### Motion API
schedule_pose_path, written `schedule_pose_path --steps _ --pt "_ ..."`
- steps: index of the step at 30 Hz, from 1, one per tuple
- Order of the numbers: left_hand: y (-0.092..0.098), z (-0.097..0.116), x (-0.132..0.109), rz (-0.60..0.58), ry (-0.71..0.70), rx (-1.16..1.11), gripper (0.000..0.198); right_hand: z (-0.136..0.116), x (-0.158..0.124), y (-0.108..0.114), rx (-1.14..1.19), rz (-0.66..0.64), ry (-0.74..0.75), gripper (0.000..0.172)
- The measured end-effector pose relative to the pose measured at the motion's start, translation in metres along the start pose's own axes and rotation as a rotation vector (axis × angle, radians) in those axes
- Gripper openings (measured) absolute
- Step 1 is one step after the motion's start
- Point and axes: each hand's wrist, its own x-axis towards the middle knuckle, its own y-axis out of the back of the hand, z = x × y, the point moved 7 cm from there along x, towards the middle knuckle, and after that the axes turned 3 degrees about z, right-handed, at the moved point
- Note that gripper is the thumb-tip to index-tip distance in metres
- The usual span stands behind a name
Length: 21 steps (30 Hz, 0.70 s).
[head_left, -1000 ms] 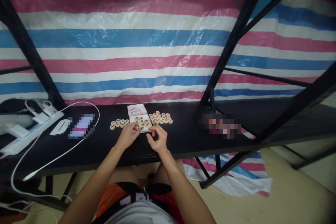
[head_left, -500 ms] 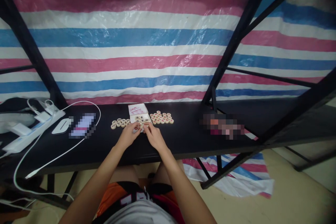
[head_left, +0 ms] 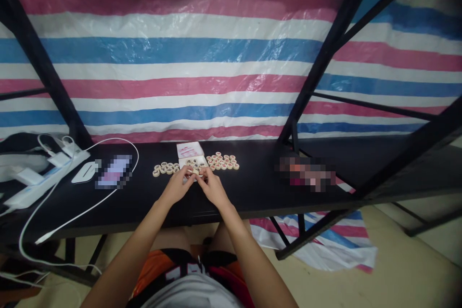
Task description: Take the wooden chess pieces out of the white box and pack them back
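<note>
A round piece (head_left: 195, 172), apparently pinched between the left hand (head_left: 176, 186) and right hand (head_left: 212, 187), should be kept level above the open box (head_left: 190, 149).

2 curled hands (head_left: 178, 185) (head_left: 212, 186), close together

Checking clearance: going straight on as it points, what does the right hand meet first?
Right hand: probably the round pieces in the open white box, right by its fingertips. Depth unclear; it might skim over them.
</note>
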Motion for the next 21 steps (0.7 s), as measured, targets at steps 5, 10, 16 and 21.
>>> schedule_pose_path --steps 5,10,16,21 --pt "0.0020 0.0040 0.0004 -0.008 -0.007 0.010 0.023 -0.0007 0.0005 -0.0014 -0.075 -0.005 0.039 0.017" --pt "0.0021 0.0060 0.0013 0.009 -0.034 0.013 0.021 0.0016 0.0028 -0.0035 -0.117 0.006 0.074 0.028" --pt "0.0020 0.0040 0.0012 0.045 -0.047 0.056 0.018 -0.0009 0.0027 -0.0036 -0.039 0.007 0.139 0.031" --pt "0.0045 0.0035 0.0016 0.071 -0.047 0.100 0.017 0.0003 0.0005 -0.0034 -0.083 -0.002 0.081 0.017"
